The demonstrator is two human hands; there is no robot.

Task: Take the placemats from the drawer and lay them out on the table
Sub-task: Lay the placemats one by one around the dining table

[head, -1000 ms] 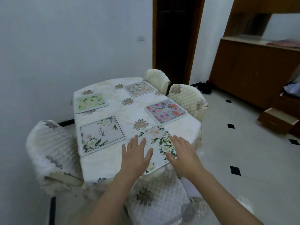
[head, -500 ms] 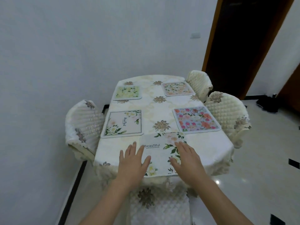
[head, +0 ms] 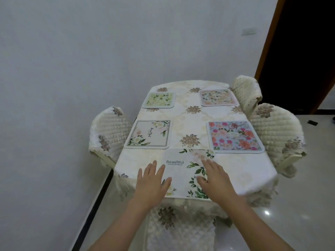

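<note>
I see my left hand [head: 151, 183] and right hand [head: 215, 180] flat, fingers straight, pressing the near placemat [head: 183, 171] at the bench [head: 188, 122] edge; four placemats lie beyond my fingertips.

Matt cloth placemats [head: 186, 171] on a patterned tablecloth [head: 188, 122]; quilted fabric chair covers [head: 272, 131]; glossy floor [head: 299, 205].
</note>
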